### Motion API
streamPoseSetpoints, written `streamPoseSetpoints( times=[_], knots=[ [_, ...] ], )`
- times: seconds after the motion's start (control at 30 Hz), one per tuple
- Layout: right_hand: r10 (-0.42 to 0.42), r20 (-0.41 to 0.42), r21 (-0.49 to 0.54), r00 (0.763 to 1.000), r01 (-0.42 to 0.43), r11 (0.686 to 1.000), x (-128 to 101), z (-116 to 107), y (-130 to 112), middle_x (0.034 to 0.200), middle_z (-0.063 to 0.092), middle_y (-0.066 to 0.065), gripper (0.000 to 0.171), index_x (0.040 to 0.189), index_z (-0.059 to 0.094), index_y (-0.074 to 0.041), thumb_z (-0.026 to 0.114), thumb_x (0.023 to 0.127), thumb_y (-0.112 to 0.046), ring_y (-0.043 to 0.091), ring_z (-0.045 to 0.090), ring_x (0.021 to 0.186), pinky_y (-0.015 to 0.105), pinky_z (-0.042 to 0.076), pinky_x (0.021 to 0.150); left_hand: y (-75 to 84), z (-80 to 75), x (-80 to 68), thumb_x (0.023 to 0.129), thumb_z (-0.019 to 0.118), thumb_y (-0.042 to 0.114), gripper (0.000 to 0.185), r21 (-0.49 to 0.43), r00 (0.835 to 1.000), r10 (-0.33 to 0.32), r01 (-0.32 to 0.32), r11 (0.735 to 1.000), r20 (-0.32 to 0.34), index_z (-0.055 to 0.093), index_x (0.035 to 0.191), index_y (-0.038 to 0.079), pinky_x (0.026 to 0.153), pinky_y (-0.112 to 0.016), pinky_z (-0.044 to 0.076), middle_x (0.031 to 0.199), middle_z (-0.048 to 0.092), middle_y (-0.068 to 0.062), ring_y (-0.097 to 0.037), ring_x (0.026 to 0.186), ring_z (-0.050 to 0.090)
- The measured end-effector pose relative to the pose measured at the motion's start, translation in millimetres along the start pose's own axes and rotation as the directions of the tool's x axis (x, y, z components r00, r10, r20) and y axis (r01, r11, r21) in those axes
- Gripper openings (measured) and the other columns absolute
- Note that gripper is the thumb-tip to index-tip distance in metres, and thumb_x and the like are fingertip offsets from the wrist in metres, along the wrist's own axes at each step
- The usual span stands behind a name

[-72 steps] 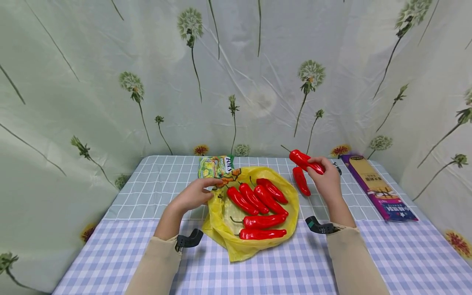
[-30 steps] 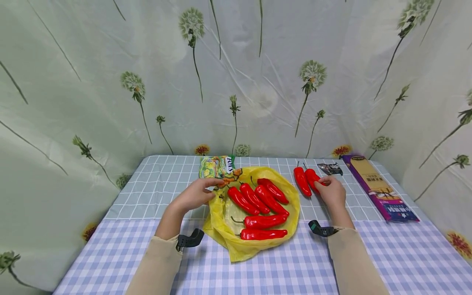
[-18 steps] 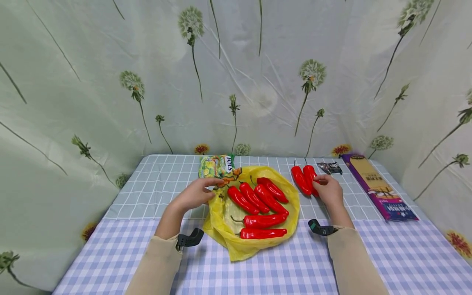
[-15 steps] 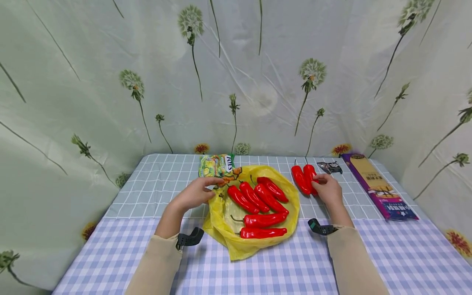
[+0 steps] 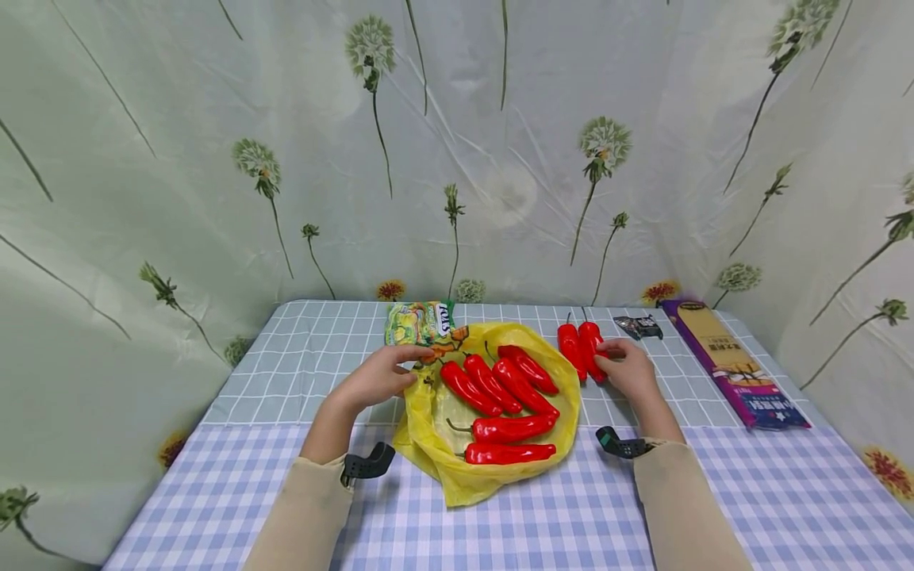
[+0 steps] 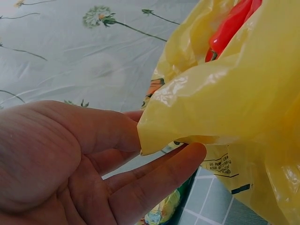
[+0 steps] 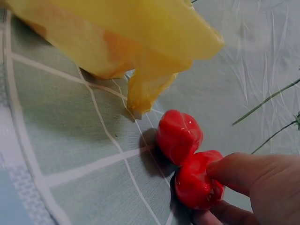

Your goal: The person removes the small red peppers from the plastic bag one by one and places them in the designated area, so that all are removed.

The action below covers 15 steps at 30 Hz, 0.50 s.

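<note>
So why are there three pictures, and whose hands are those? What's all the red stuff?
Those are one person's two hands, and the person wears three cameras. The big picture comes from a camera on the head, looking down at the table. The other two come from small cameras strapped to each wrist, so they look very close up.

The red things are peppers. Six lie on a yellow plastic bag. The left hand pinches the edge of that bag; the left wrist picture shows the plastic between its fingers.

The right hand touches one of two peppers beside the bag on the cloth.

Also there: a snack packet, a long purple box and a small dark wrapper.
</note>
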State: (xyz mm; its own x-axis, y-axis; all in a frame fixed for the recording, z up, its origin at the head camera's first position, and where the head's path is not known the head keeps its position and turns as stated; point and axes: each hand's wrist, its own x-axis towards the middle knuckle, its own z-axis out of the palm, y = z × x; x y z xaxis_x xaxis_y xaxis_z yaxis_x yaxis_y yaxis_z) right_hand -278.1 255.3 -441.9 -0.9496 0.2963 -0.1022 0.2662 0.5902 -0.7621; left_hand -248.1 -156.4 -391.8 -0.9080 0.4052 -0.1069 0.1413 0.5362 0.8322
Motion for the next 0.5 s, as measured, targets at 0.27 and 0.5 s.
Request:
streamPoseSetpoints(
  times=[0.27,0.5],
  knots=[
    [-0.021,-0.026,-0.039,0.999,0.020,0.999,-3,-1,-3,0.140,0.052,0.025,0.037,0.129,0.058,-0.005,0.054,0.099,-0.025,0.040,0.051,0.125,0.047,0.052,0.102,-0.9,0.5,0.1,0.094,0.052,-0.002,0.048,-0.018,1.000,-0.005,0.005,1.000,0.003,0.056,0.141,0.008,0.078,-0.036,0.062,0.148,0.052,-0.018,-0.023,0.098,0.070],
    [-0.104,-0.077,-0.053,0.992,0.100,0.994,-11,-8,-19,0.140,0.052,0.023,0.038,0.129,0.060,-0.006,0.055,0.099,-0.026,0.041,0.050,0.126,0.051,0.054,0.099,-1.0,1.5,0.5,0.093,0.053,-0.002,0.049,-0.015,1.000,-0.014,0.014,1.000,-0.003,0.057,0.141,0.009,0.072,-0.035,0.061,0.149,0.051,-0.017,-0.020,0.091,0.069]
  ],
)
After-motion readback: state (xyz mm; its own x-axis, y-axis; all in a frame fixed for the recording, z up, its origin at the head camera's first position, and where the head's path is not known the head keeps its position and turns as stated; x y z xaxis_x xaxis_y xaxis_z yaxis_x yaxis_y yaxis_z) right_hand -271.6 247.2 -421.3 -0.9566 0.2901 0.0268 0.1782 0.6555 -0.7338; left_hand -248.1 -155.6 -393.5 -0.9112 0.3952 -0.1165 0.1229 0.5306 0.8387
